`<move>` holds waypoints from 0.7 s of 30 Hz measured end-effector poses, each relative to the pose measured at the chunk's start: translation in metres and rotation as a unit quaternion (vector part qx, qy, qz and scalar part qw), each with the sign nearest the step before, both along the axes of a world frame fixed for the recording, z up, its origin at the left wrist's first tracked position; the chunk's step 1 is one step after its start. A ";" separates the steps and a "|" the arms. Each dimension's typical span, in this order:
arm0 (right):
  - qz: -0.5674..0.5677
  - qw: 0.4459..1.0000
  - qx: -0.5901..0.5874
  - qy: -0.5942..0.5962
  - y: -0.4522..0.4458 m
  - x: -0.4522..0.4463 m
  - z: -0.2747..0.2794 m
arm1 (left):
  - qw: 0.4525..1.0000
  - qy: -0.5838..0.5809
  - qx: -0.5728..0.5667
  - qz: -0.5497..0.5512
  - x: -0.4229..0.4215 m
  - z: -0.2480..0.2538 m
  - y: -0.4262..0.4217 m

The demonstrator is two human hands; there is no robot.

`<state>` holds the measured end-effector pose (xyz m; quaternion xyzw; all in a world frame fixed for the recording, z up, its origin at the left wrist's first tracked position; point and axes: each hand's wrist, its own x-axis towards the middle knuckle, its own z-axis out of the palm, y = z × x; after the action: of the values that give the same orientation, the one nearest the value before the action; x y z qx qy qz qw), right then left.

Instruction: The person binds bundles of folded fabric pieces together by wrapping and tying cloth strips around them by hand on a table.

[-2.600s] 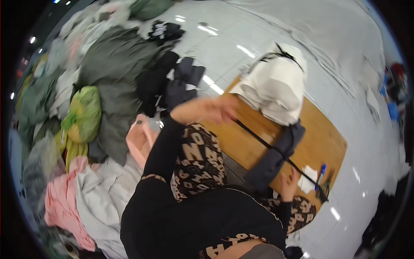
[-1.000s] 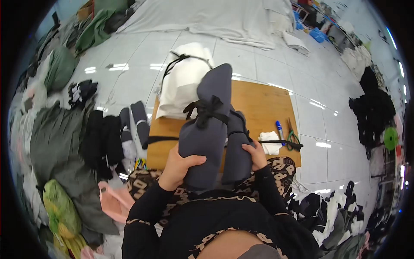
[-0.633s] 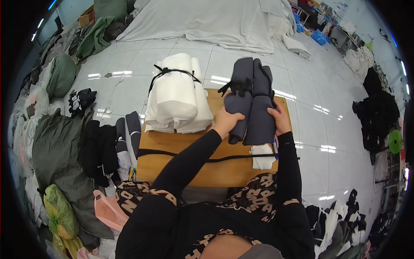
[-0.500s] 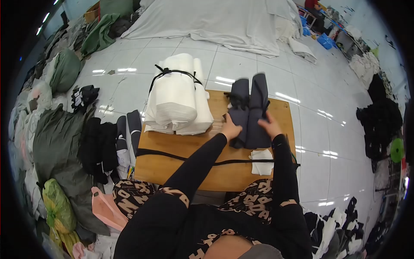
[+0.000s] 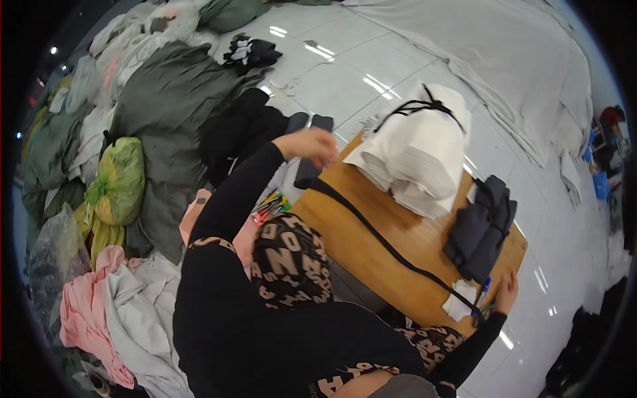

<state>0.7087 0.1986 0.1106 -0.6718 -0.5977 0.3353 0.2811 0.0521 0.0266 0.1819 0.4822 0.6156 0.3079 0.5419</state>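
Observation:
My left hand (image 5: 310,147) is lifted off the left end of the low wooden table (image 5: 371,242), over rolled dark grey fabric pieces (image 5: 323,124). Its fingers curl downward but are smeared by motion, so what they hold, if anything, is hidden. My right hand (image 5: 507,292) is at the table's right edge with fingers stretched out, beside a blue pen (image 5: 484,290). Near it lie a small white cloth stack (image 5: 459,302) and two dark grey fabric rolls (image 5: 482,229) side by side. A long black strap (image 5: 378,233) runs across the table.
White fabric rolls (image 5: 424,152) tied with black cord stand at the table's far side. To the left are black cloth (image 5: 242,129), a large dark grey-green sheet (image 5: 162,113), a yellow-green bag (image 5: 119,182) and several pens (image 5: 270,205). Pale sheeting (image 5: 491,50) covers the far floor.
The view has turned left. Both hands have let go of the dark grey rolls, which lie on the table. My left hand has moved left, my right hand back to the table edge.

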 end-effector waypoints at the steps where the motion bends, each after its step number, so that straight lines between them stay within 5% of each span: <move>1: -0.016 0.996 0.037 0.076 -0.016 -0.004 -0.001 | 0.962 0.031 0.094 0.255 -0.035 -0.033 -0.015; 2: -0.032 0.985 0.075 0.151 -0.031 -0.008 0.000 | 0.871 0.117 0.146 0.455 -0.082 -0.099 -0.025; 3: -0.042 0.991 0.077 0.103 -0.047 -0.016 0.005 | 0.742 0.433 0.095 0.503 -0.111 -0.137 -0.047; 4: -0.050 0.994 0.085 0.055 -0.062 -0.025 0.014 | 0.682 0.443 -0.116 0.569 -0.099 -0.125 -0.065; 6: 0.016 0.970 0.160 -0.185 -0.089 -0.031 0.025 | 0.542 0.600 -0.115 0.577 -0.128 -0.168 -0.097; 7: 0.018 0.960 0.173 -0.219 -0.099 -0.033 0.029 | 0.518 0.606 -0.121 0.592 -0.130 -0.146 -0.105; 8: 0.018 0.950 0.181 -0.253 -0.108 -0.034 0.031 | 0.522 0.599 -0.136 0.592 -0.144 -0.129 -0.114; 12: -0.037 0.994 0.067 -0.083 -0.110 -0.019 0.027 | 0.603 0.513 -0.264 0.550 -0.189 -0.092 -0.134; 15: 0.004 0.991 0.040 -0.128 -0.105 -0.048 0.034 | 0.712 0.393 -0.155 0.560 -0.246 -0.141 -0.156; 18: 0.088 0.993 0.019 -0.082 -0.115 -0.116 0.056 | 0.706 0.299 -0.021 0.642 -0.306 -0.184 -0.162; 19: 0.110 0.990 0.019 -0.089 -0.120 -0.133 0.061 | 0.753 0.009 0.050 0.656 -0.287 -0.133 -0.158; 20: 0.131 0.987 0.019 -0.095 -0.125 -0.149 0.065 | 0.737 -0.173 0.094 0.647 -0.263 -0.088 -0.155; 21: 0.150 0.986 0.007 -0.066 -0.129 -0.163 0.068 | 0.744 -0.209 0.127 0.622 -0.243 -0.056 -0.157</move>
<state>0.5462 0.0694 0.1785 -0.5932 -0.7115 0.3240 0.1924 -0.1910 -0.1305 0.1256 -0.0201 0.6053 0.7452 0.2793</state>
